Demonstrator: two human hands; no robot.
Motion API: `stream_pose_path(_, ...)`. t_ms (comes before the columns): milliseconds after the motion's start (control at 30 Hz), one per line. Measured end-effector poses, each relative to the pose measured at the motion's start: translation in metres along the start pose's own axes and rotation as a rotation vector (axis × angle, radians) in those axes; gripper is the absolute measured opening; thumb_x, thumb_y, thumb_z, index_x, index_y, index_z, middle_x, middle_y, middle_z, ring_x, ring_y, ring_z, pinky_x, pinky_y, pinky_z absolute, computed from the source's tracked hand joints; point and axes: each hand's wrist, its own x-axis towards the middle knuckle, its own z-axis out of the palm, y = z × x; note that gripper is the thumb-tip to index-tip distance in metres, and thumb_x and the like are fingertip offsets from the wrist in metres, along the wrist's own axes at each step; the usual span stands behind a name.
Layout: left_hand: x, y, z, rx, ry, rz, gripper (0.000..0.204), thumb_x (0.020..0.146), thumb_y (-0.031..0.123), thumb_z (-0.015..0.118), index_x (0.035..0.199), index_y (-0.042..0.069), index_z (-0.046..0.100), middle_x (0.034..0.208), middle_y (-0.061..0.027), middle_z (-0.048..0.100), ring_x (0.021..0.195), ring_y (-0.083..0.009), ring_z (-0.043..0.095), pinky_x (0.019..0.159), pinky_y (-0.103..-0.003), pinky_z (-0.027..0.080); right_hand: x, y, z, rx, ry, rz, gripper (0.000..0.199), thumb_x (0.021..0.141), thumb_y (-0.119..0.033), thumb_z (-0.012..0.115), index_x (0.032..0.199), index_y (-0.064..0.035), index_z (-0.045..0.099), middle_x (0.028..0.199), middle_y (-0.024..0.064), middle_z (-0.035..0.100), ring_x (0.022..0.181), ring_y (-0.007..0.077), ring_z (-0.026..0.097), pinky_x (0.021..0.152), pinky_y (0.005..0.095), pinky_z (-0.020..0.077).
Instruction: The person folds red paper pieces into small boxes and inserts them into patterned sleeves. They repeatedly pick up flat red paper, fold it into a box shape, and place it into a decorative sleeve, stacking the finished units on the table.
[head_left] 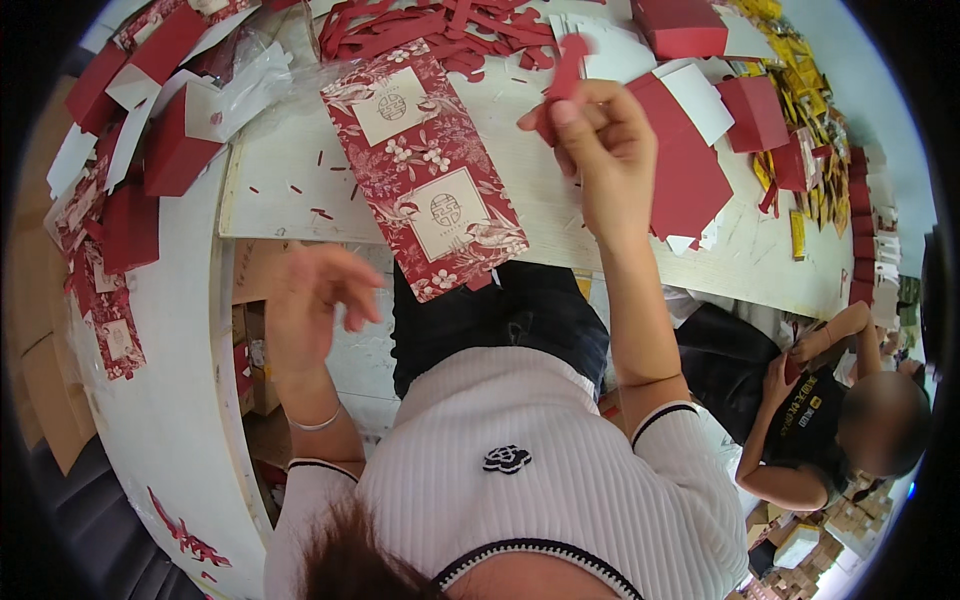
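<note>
My right hand (pixel 608 160) is raised over the table, its thumb and fingers pinching a red strip (pixel 568 68) whose upper end is blurred. My left hand (pixel 325 290) hangs off the table's front edge, slightly smeared, with its fingers apart and nothing in them. Between the two hands lies a long, flat red printed card piece (pixel 405 165) with flowers, birds and two cream panels; its near end juts past the table edge over my lap. A heap of similar red strips (pixel 395 35) lies at the far side.
Red boxes (pixel 185 135) with white flaps crowd the left. Flat red card sheets (pixel 690 160), more red boxes (pixel 755 112) and yellow packets (pixel 797 232) lie on the white table (pixel 290 160) at right. A co-worker (pixel 800 410) sits to the right, hands on a small red item.
</note>
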Motion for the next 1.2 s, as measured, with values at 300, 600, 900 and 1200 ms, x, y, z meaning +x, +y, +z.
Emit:
stream_pose_path(300,0.046,-0.002,0.075,0.052,0.002,0.249,0.070,0.076,0.014,0.067,0.133,0.005,0.026,0.129,-0.0131,0.036,0.096,-0.0189,0.053,0.070,-0.028,0.053,-0.037,-0.031,0.031,0.981,-0.073,0.266,0.022,0.089,-0.012,0.045,0.108,-0.0035,0.047,0.091,0.0169,0.062,0.043,0.0134,0.049,0.047,0.0219,0.0411)
stream_pose_path(600,0.065,-0.007,0.075,-0.546,0.222,0.225,0.038,0.083,0.003,0.057,0.117,0.005,0.039,0.101,-0.0113,0.058,0.094,-0.0182,0.058,0.072,-0.028,0.052,-0.044,-0.030,0.041,0.727,0.099,0.066,0.015,0.083,-0.010,0.043,0.088,0.0026,0.048,0.104,0.0282,0.056,0.052,0.0162,0.052,0.055,0.0247,0.0445)
stream_pose_path(900,0.071,-0.012,0.073,-0.392,0.378,0.260,0.021,0.080,0.000,0.059,0.101,-0.001,0.056,0.088,-0.0116,0.064,0.081,-0.0156,0.063,0.061,-0.023,0.050,-0.039,-0.014,0.026,0.449,-0.245,-0.401,0.021,0.074,0.006,0.059,0.090,0.0000,0.045,0.100,0.0190,0.054,0.089,0.0202,0.054,0.076,0.0286,0.0445)
stream_pose_path(1200,0.071,-0.012,0.075,-0.237,0.381,0.285,0.017,0.078,0.001,0.062,0.095,-0.001,0.059,0.086,-0.0111,0.065,0.079,-0.0138,0.063,0.057,-0.020,0.047,-0.024,-0.024,0.015,0.283,-0.335,-0.368,0.019,0.065,-0.011,0.071,0.076,0.0030,0.065,0.085,0.0113,0.055,0.074,0.0170,0.051,0.065,0.0243,0.0419)
